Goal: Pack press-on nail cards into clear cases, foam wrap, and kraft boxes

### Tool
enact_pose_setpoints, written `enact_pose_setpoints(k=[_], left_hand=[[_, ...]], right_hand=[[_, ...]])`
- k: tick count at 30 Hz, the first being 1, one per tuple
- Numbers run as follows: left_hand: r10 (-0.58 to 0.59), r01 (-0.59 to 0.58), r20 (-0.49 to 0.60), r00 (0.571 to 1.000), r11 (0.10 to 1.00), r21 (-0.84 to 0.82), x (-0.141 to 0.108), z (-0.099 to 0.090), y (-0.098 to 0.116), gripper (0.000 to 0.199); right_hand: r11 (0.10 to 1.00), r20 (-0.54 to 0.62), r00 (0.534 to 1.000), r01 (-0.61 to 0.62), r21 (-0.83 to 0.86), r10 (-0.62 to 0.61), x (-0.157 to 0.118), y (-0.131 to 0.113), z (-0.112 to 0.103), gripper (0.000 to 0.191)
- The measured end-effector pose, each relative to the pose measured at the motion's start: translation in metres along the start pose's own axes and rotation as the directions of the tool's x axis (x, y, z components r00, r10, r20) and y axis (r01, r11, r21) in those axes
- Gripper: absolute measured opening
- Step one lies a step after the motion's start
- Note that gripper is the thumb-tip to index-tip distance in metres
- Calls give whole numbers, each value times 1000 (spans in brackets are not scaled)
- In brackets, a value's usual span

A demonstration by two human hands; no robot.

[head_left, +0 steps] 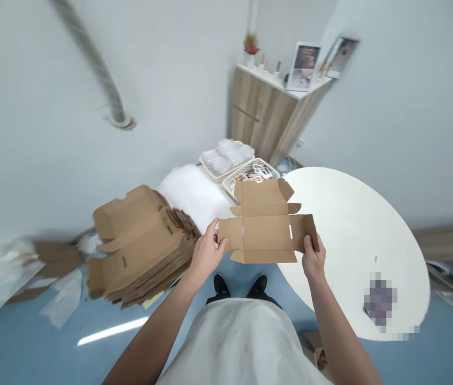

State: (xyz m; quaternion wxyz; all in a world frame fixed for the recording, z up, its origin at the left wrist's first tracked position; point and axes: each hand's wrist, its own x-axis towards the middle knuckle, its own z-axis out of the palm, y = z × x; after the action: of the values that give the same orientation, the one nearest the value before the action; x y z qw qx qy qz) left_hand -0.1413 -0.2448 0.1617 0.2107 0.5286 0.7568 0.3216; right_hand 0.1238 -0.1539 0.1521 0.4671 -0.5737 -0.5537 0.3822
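A flat brown cardboard box blank, with slots and side flaps, is held up in front of me between both hands. My left hand pinches its left flap, thumb on the near face. On the opposite side my right hand grips the right flap, which is bent upward along its crease. The rest of the blank lies unfolded. To the left stands a tall stack of similar cardboard blanks, nearest to my left hand.
A round white table is at my right, with a pixelated item on it. Ahead are a white basket of clear containers, a basket of small printed pieces, white wrapped material and a wooden cabinet. Plastic bags lie at left.
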Motion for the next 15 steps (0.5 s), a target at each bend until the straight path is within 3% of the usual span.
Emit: enact_pose_setpoints(k=[4, 9, 12, 15], left_hand=[[142, -143, 106, 984, 990, -4, 19, 47, 40, 58], [240, -236, 251, 938, 971, -48, 33, 120, 86, 58], [271, -268, 343, 899, 962, -56, 40, 164, 104, 58], [261, -290, 411, 873, 957, 8, 47, 203, 115, 56]], right_hand=[[995, -168, 982, -92, -41, 84, -10, 30, -61, 39], [974, -216, 954, -221, -42, 207, -26, 77, -132, 26], [940, -196, 928, -335, -61, 318, -30, 106, -163, 22], [900, -166, 905, -415, -134, 392, -29, 132, -180, 19]])
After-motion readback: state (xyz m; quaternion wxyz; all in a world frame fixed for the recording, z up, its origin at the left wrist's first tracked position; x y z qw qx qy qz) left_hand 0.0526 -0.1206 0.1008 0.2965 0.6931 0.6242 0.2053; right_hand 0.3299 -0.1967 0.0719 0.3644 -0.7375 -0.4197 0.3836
